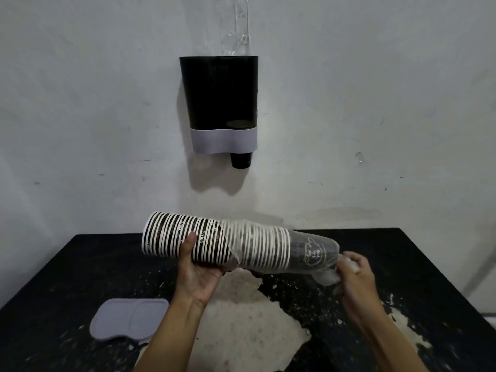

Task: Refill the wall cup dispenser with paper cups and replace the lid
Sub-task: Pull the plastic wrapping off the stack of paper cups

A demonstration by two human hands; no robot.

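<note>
Two hands are working here, and nearest to me the grey lid [130, 319] is lying flat on the black table [53, 277], off to the left and well apart from everything else, waiting for the last step. Just beyond it my left hand [197, 275] is cupping the stack of paper cups [188, 241] from below, thumb pressing over the striped rims, palm wrapping the bare half of the stack. My right hand [354, 275] is closing on the bunched tail of the clear plastic sleeve [314, 255], fingers pinching it tight at the closed end. I am judging this as the unwrapping step, so I am planning to keep the left grip firm but not crushing, hold the stack level so no cups slide loose, and draw the sleeve straight along the stack's axis, not sideways. Farther off, the wall dispenser [220, 103] is hanging open-topped with one black cup [240, 160] poking out below on the right side, and another clear sleeve [234, 25] is sticking up from its right side; that wrapper probably needs clearing too
</note>
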